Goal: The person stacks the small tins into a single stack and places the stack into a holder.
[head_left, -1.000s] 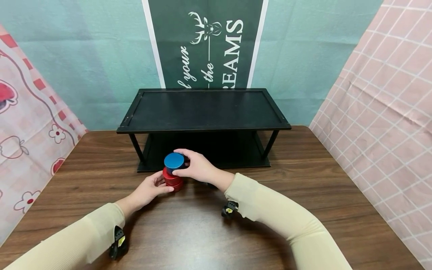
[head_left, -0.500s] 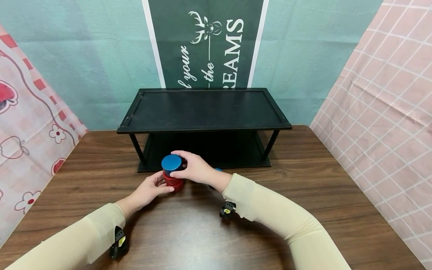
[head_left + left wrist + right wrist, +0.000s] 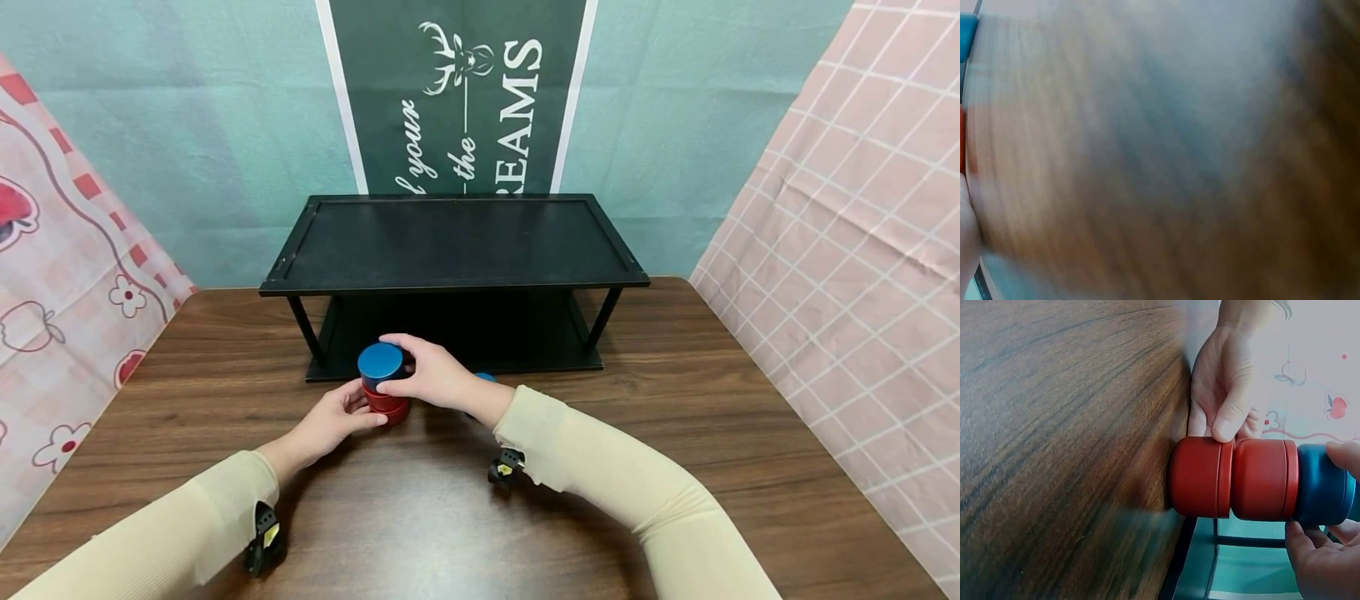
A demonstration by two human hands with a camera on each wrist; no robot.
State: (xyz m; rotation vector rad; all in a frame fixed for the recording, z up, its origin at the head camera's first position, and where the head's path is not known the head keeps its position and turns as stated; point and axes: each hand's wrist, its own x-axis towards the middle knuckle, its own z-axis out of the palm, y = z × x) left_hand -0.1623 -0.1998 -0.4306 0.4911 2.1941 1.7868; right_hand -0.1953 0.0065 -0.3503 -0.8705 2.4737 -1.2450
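Note:
In the head view, a blue canister (image 3: pixel 380 362) tops a stack of two red canisters in front of the shelf. The right wrist view shows the lower red canister (image 3: pixel 1197 477) on the table, the upper red canister (image 3: pixel 1263 479) on it, and the blue one touching the upper red lid. My left hand (image 3: pixel 330 423) grips the lower red canister, its thumb against the front. With thumb and fingers, my right hand (image 3: pixel 438 375) holds the blue canister by its sides. The left wrist view is mostly blurred; slivers of blue and red appear at its left edge.
Behind the stack stands a black two-tier shelf (image 3: pixel 457 246), its lower tier close to both hands. Another blue-topped object (image 3: pixel 486 377) is mostly hidden behind my right wrist. The wooden table (image 3: pixel 442 517) extends toward me, with cloth hung along its sides and back.
My right hand has moved slightly left and brought the blue canister down onto the upper red one. Another blue top has come into view behind my right wrist. The left hand stays put.

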